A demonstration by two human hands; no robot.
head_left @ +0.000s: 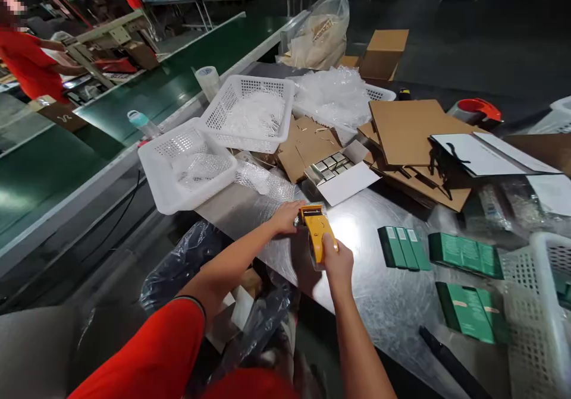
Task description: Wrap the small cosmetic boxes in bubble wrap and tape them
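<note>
My right hand [338, 263] grips the lower end of a flat yellow item [317, 233] with an orange top edge, a dark slot across its upper part and what looks like clear plastic around it. Its exact kind I cannot make out. My left hand [288, 216] is closed at its upper left corner, where something small and shiny shows by the fingers. Both hands are above the near edge of the metal table [370, 295]. Just beyond them lies an open white box [348, 184] holding several small silver-and-dark boxes.
White baskets [178, 200] with clear packing stand at the left, beside bubble wrap [267, 182]. Flattened cardboard [410, 131] lies at the back right. Green boxes [404, 248] and a white basket [542, 280] are at the right. A green conveyor [156, 90] runs behind, with a person [27, 63] beyond.
</note>
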